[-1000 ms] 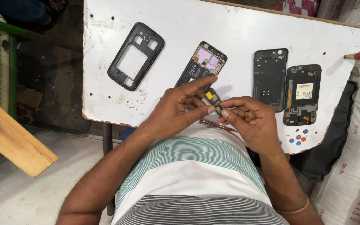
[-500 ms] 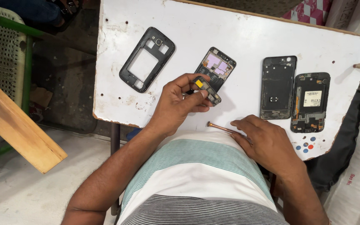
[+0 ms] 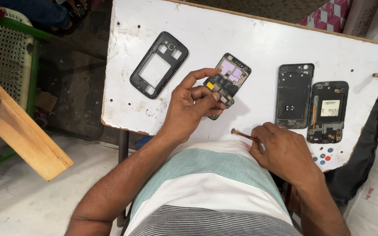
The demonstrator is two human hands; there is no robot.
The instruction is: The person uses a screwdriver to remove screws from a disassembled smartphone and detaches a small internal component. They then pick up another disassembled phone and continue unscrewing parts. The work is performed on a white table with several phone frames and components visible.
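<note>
Phone board (image 3: 226, 83), the opened handset with purple and yellow parts showing, sits near the middle of the white table (image 3: 259, 39), a little toward the near edge, and the left hand (image 3: 189, 107) grasps its lower end between thumb and fingers, tilting it slightly off the surface. Largest risk, as I judge it: the table is small and the board is held close to the near edge, so a slip of that grip could send it off the edge to the floor. Next, the black frame (image 3: 158, 64) lies toward the far left corner, and the back cover (image 3: 294, 96) and second opened phone (image 3: 327, 111) lie side by side toward the right edge; a sweeping elbow or wrist could knock any of them off. The right hand (image 3: 285, 153) is closed around a thin tool (image 3: 243, 135), its tip pointing left toward the board but apart from it; a careless jab could scratch the bare circuits. Smallest are the coloured dots (image 3: 323, 156) at the near right corner, too small to identify
</note>
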